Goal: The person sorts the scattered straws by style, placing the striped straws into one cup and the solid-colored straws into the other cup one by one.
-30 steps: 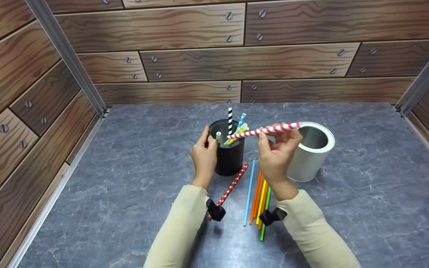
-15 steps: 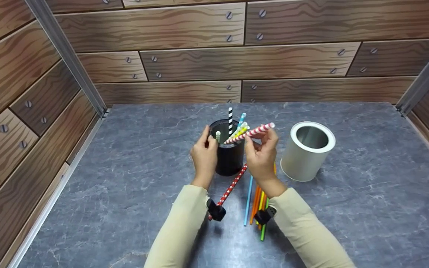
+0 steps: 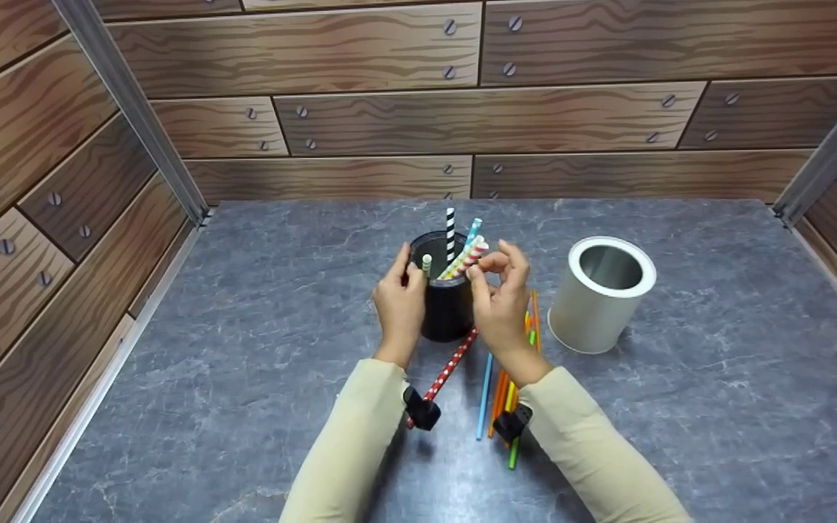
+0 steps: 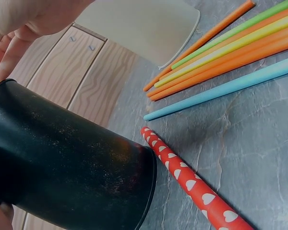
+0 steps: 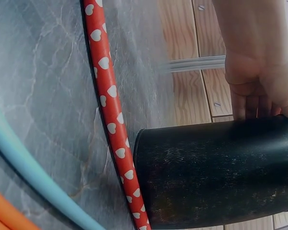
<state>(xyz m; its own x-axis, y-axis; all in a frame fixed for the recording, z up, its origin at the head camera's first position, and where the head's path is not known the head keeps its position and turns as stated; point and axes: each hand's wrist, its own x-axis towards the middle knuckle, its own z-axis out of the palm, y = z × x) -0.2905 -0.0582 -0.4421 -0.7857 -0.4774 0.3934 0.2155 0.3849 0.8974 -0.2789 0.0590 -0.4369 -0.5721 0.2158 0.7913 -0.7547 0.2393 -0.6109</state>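
My left hand point(image 3: 399, 309) grips the rim and near left side of a black can point(image 3: 447, 316), which stands upright on the table. Several patterned paper straws lean inside it, including a black-striped straw point(image 3: 450, 232) and a blue one point(image 3: 473, 231). A pink-and-white striped straw point(image 3: 474, 254) slants out over the right rim. Beside its upper end is my right hand point(image 3: 500, 305), thumb and fingertips right at the rim, the fingers parted. In the right wrist view, the left hand point(image 5: 259, 72) has its fingers over the can's edge.
A white can point(image 3: 589, 319) stands to the right. A red straw with white hearts point(image 3: 451, 370) lies before the black can. A light blue straw point(image 3: 485, 399) and several orange, yellow and green straws point(image 4: 225, 43) lie beside it. Wood-patterned walls point(image 3: 375, 123) enclose the table.
My right hand has moved left to the black can, and the pink-and-white straw has gone down into it. The fingers have parted from it. My left hand keeps its hold.
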